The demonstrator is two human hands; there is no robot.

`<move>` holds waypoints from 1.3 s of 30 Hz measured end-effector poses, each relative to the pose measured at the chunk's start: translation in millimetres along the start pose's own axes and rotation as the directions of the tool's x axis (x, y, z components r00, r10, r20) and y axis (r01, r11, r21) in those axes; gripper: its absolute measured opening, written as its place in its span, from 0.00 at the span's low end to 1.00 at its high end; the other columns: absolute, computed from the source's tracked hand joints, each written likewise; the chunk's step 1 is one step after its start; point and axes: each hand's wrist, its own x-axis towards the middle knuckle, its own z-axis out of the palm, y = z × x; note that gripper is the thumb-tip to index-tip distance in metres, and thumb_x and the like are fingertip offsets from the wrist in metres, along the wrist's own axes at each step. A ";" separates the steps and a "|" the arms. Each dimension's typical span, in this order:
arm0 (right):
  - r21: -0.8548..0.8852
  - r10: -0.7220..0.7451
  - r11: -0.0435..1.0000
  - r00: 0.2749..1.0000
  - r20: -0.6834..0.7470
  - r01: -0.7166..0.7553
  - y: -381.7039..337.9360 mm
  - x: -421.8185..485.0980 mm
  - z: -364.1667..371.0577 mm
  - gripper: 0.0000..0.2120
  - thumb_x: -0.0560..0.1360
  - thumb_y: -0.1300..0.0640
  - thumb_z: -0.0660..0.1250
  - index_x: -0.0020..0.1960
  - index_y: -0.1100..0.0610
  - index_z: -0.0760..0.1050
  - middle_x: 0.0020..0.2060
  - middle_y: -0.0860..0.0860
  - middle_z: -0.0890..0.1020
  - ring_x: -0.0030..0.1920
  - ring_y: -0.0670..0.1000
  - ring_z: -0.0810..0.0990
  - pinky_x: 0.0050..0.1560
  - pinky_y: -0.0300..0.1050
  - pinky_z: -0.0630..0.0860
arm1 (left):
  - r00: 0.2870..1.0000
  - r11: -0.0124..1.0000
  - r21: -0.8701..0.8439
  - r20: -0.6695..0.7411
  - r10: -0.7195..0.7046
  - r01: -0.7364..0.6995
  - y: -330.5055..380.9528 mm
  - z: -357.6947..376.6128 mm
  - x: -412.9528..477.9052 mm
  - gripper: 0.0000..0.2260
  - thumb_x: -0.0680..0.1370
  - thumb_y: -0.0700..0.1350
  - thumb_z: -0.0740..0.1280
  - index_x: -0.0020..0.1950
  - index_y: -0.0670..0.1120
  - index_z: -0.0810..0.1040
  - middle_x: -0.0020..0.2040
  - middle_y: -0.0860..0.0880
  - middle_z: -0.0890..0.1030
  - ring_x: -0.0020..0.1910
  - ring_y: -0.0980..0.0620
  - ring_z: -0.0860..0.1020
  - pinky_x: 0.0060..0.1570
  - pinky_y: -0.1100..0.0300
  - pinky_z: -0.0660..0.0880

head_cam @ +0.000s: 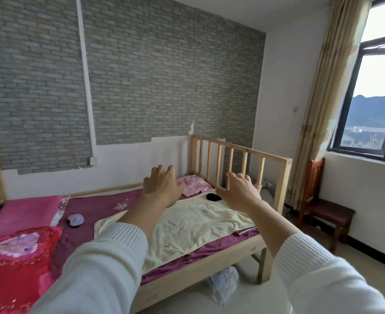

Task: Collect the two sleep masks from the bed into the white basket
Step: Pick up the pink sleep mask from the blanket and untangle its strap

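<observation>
White knit sleeves nearest camera, both arms stretched out over bed (209,252). Left hand (162,185) and right hand (239,191) both empty, fingers spread and slack, gripping nothing, raised above mattress.

Purple sleep mask (75,219) flat on maroon sheet just beside pink pillow (26,209), well left of both hands. Black sleep mask (213,197) at far edge of cream towel (198,225), between the hands, partly hidden by right thumb. White basket not in view.

Risks, judged: loose towel snagged and lifted along with black mask; clear plastic wrapper (122,205) grabbed by mistake; right knuckles knocking wooden rail (232,164); purple mask overlooked near pillow; basket position unknown, so drop likely off target.
</observation>
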 end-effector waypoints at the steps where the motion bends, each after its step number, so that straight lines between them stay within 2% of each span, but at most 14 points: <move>1: 0.011 -0.001 1.000 1.000 0.014 0.001 6.7 13.8 12.8 0.28 0.73 0.39 0.61 0.68 0.53 0.67 0.66 0.53 0.73 0.68 0.57 0.66 0.67 0.67 0.58 | 1.000 1.000 -0.019 -0.004 -0.001 0.001 0.6 15.8 14.6 0.23 0.76 0.57 0.58 0.66 0.46 0.69 0.66 0.44 0.72 0.65 0.43 0.68 0.57 0.45 0.69; 4: 0.008 0.022 1.000 0.997 0.067 -0.023 25.3 59.5 52.3 0.27 0.73 0.39 0.61 0.66 0.53 0.68 0.65 0.53 0.74 0.67 0.56 0.67 0.67 0.68 0.60 | 0.999 0.999 -0.033 0.051 0.000 0.002 1.8 63.6 60.1 0.21 0.75 0.56 0.59 0.65 0.47 0.70 0.64 0.44 0.72 0.64 0.43 0.69 0.56 0.46 0.70; 8: -0.046 0.023 0.999 0.994 0.109 -0.018 38.3 103.1 89.7 0.29 0.73 0.39 0.60 0.70 0.53 0.66 0.67 0.53 0.72 0.69 0.57 0.66 0.67 0.67 0.59 | 0.994 0.999 -0.045 0.110 0.022 -0.017 -3.3 109.0 106.1 0.24 0.75 0.55 0.60 0.68 0.46 0.68 0.67 0.44 0.70 0.67 0.43 0.66 0.63 0.43 0.69; 10: -0.049 0.061 0.997 0.992 0.113 -0.055 52.3 190.8 153.0 0.29 0.73 0.39 0.61 0.70 0.53 0.65 0.67 0.53 0.72 0.69 0.57 0.66 0.66 0.67 0.59 | 0.989 0.997 -0.079 0.151 0.010 0.002 -14.6 181.2 193.6 0.25 0.75 0.56 0.60 0.69 0.46 0.67 0.69 0.44 0.69 0.69 0.43 0.64 0.65 0.43 0.67; 11: -0.043 0.055 0.998 0.992 0.118 -0.050 52.7 197.4 151.2 0.29 0.73 0.39 0.61 0.70 0.53 0.65 0.67 0.53 0.72 0.69 0.57 0.66 0.66 0.66 0.59 | 0.988 0.997 -0.072 0.152 0.035 -0.025 -15.6 182.7 201.0 0.25 0.75 0.56 0.60 0.69 0.46 0.67 0.69 0.44 0.69 0.69 0.43 0.64 0.65 0.43 0.67; 15: -0.043 0.102 0.994 0.989 0.111 -0.098 65.5 262.2 196.8 0.30 0.72 0.39 0.60 0.70 0.52 0.65 0.67 0.53 0.72 0.69 0.56 0.66 0.65 0.64 0.60 | 0.988 0.995 -0.058 0.125 0.088 -0.081 -20.9 229.8 275.2 0.26 0.75 0.55 0.60 0.70 0.46 0.65 0.70 0.44 0.68 0.70 0.43 0.63 0.65 0.44 0.67; 19: -0.049 0.149 0.988 0.977 0.154 -0.143 90.3 334.7 245.0 0.31 0.73 0.39 0.61 0.72 0.49 0.63 0.68 0.52 0.72 0.69 0.56 0.66 0.66 0.65 0.61 | 0.978 0.991 -0.078 0.171 0.123 -0.111 -19.8 285.9 360.4 0.23 0.75 0.54 0.60 0.68 0.45 0.67 0.68 0.44 0.69 0.68 0.42 0.65 0.61 0.44 0.68; 25: -0.084 0.228 0.973 0.954 0.197 -0.216 148.6 435.3 314.1 0.31 0.72 0.39 0.60 0.70 0.53 0.66 0.65 0.53 0.74 0.67 0.56 0.67 0.64 0.63 0.63 | 0.960 0.989 -0.068 0.240 0.144 -0.131 -9.2 381.7 455.2 0.21 0.75 0.53 0.60 0.65 0.46 0.68 0.66 0.44 0.71 0.64 0.42 0.67 0.57 0.46 0.69; 31: -0.117 0.240 0.970 0.924 0.298 -0.215 227.6 555.5 398.8 0.32 0.72 0.39 0.60 0.71 0.53 0.64 0.66 0.53 0.73 0.68 0.56 0.67 0.66 0.64 0.63 | 0.942 0.993 -0.092 0.319 0.102 -0.077 17.1 504.8 558.9 0.21 0.75 0.53 0.61 0.65 0.45 0.68 0.67 0.45 0.70 0.65 0.42 0.67 0.60 0.44 0.69; 35: -0.129 0.208 0.977 0.897 0.390 -0.170 287.0 651.9 457.4 0.32 0.73 0.39 0.60 0.72 0.54 0.63 0.67 0.53 0.72 0.69 0.57 0.66 0.68 0.66 0.61 | 0.926 0.993 -0.108 0.377 0.002 0.042 37.1 593.1 636.5 0.21 0.76 0.53 0.61 0.65 0.46 0.68 0.67 0.45 0.70 0.66 0.43 0.67 0.60 0.45 0.70; 39: -0.155 0.190 0.979 0.857 0.479 -0.130 340.8 726.0 518.6 0.29 0.73 0.40 0.59 0.70 0.53 0.65 0.68 0.53 0.72 0.68 0.56 0.67 0.68 0.65 0.61 | 0.872 0.983 -0.102 0.483 -0.084 0.151 56.2 679.6 693.8 0.22 0.77 0.54 0.59 0.68 0.46 0.67 0.69 0.46 0.69 0.67 0.44 0.66 0.61 0.46 0.69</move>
